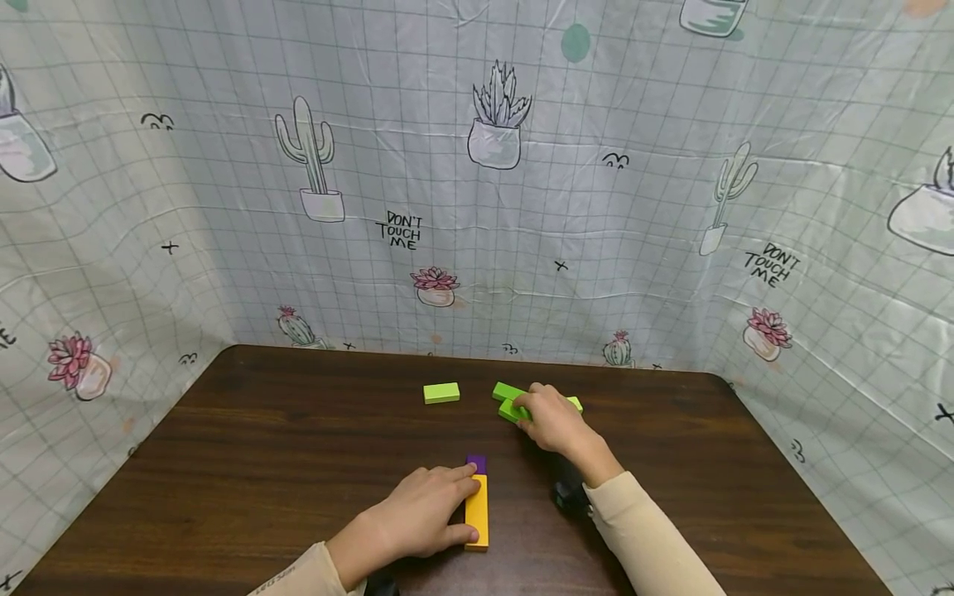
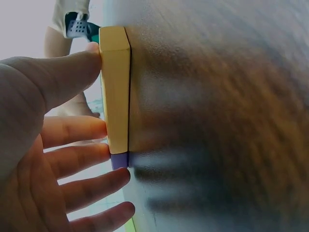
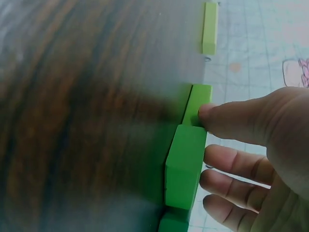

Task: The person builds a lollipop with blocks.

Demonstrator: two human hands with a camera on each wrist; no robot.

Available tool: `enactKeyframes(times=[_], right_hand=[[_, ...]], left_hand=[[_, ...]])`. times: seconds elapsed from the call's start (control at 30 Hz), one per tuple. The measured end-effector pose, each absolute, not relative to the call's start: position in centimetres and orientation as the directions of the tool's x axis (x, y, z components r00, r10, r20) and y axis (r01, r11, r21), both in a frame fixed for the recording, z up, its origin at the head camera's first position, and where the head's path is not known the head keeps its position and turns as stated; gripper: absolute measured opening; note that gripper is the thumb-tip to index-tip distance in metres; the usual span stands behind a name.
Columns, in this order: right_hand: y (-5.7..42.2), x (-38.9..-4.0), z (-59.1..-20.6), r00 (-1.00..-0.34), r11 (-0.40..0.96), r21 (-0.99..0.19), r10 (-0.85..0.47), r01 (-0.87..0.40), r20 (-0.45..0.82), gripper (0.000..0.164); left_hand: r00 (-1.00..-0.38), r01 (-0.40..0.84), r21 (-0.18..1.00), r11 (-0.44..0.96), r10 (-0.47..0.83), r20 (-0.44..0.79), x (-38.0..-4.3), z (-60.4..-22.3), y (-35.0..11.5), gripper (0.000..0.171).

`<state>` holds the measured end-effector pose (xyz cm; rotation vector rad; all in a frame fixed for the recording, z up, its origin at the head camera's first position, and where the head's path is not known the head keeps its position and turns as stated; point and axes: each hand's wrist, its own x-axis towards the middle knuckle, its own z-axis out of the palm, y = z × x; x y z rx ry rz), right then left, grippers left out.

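Note:
In the head view my left hand [image 1: 417, 511] rests at a yellow block [image 1: 477, 517] lying on the table, a small purple block [image 1: 476, 464] against its far end. The left wrist view shows the thumb on the near end of the yellow block [image 2: 115, 92] and the other fingers spread, fairly straight, along its side and the purple block [image 2: 119, 160]. Farther off, my right hand [image 1: 555, 420] reaches over green blocks [image 1: 510, 391]. Up close, its thumb touches one green block [image 3: 199, 104], while the other fingertips lie right by a darker green block [image 3: 186, 164].
A light green block [image 1: 441, 393] lies apart, left of the green ones. Another light green block [image 1: 575, 403] peeks out beyond the right hand. Behind the brown wooden table [image 1: 298, 447] hangs a patterned curtain [image 1: 358, 149], also along both sides.

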<state>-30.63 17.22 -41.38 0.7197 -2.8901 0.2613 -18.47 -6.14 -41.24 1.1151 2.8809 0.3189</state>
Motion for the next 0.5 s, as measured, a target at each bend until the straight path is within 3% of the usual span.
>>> enactKeyframes(times=[0.5], right_hand=[[15.9,-30.0,-41.4,-0.808,0.757,-0.293,-0.575,-0.584,0.124,0.027]], left_hand=[[-0.739,0.657,0.231,0.718,0.673,0.011,-18.5,-41.0,-6.3,0.061]])
